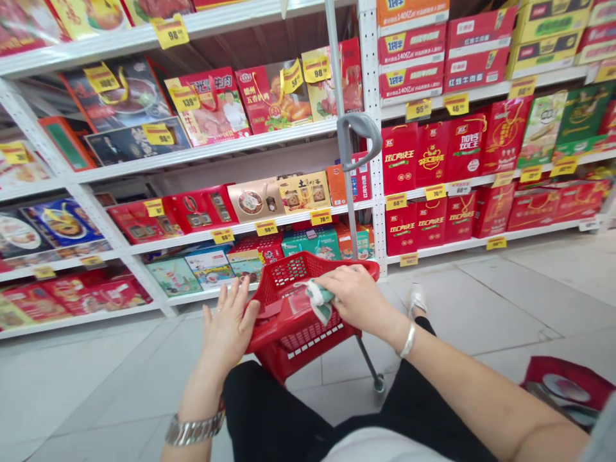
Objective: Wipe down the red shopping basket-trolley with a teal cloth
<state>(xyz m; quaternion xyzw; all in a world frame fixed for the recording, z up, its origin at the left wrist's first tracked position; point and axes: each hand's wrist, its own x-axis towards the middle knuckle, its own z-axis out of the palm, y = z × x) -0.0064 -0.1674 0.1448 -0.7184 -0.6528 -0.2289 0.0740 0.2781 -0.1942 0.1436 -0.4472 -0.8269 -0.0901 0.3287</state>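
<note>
Inside the mouth of a red plastic mesh shopping basket [289, 337], a crumpled green-and-white cloth [320, 301] sits under the right hand [359, 298]. That hand lies palm down across the cloth and the basket's far rim, fingers together; whether it actually grips the cloth, I cannot tell. The left hand [228, 327] stands open and wide, fingers spread, its edge against the basket's near-left rim and holding nothing.

A silver link wristwatch [195, 430] circles the left wrist, and a silver bangle [407, 341] circles the right. Directly below the basket are black trousers [269, 417], and under its right side a thin metal trolley leg ends in a small caster [378, 384]. Rising from behind the basket, a grey metal pole carries a curved grey plastic handle [360, 138]. Beyond the basket stand white metal shelves [372, 128] stacked with red gift boxes [399, 163] and yellow price tags [321, 217]. To its right, on pale floor tiles [505, 308], lies a red bag [565, 385].
</note>
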